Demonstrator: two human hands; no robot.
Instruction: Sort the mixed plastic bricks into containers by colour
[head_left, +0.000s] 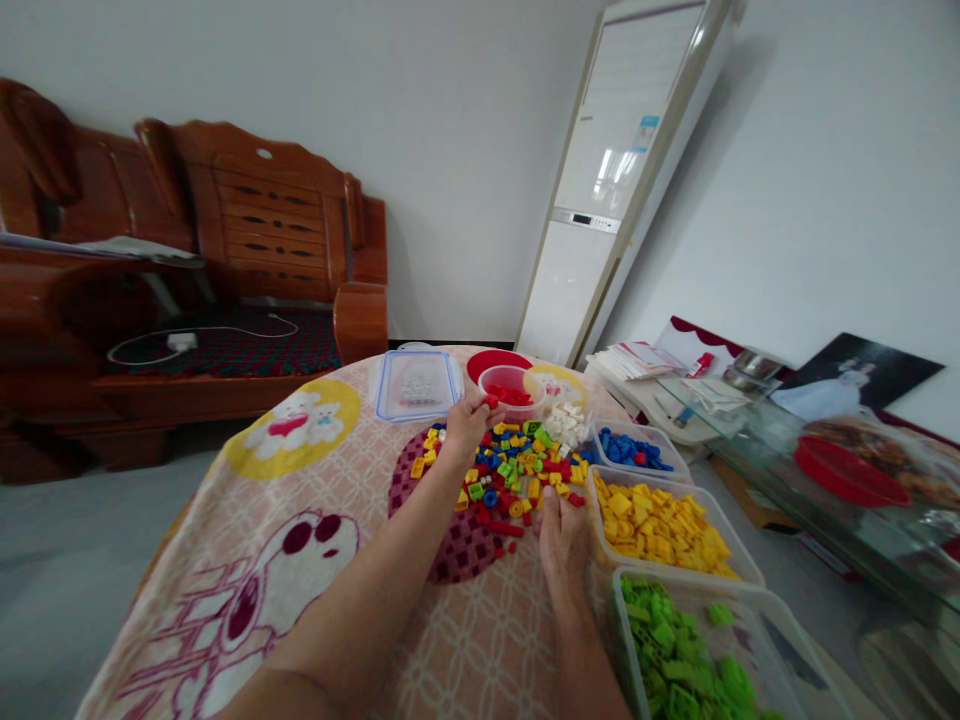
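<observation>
My left hand (468, 424) reaches over the far side of the mixed toy brick pile (517, 465). Its fingers pinch a red toy brick (491, 402) at the rim of a round clear bowl (511, 410) with red bricks inside. My right hand (564, 530) rests at the pile's near right edge, its fingers curled in. A red brick (576, 499) lies against those fingertips; whether they grip it, I cannot make out. Yellow, blue, green and red pieces are jumbled together between both hands.
Clear tubs of blue bricks (634, 450), yellow bricks (660, 530) and green bricks (671, 650) line the right side. White bricks (566, 424) are heaped beside the bowl. A blue-rimmed lid (420, 384) and a red disc (495, 360) lie at the back. A glass table (750, 440) stands right.
</observation>
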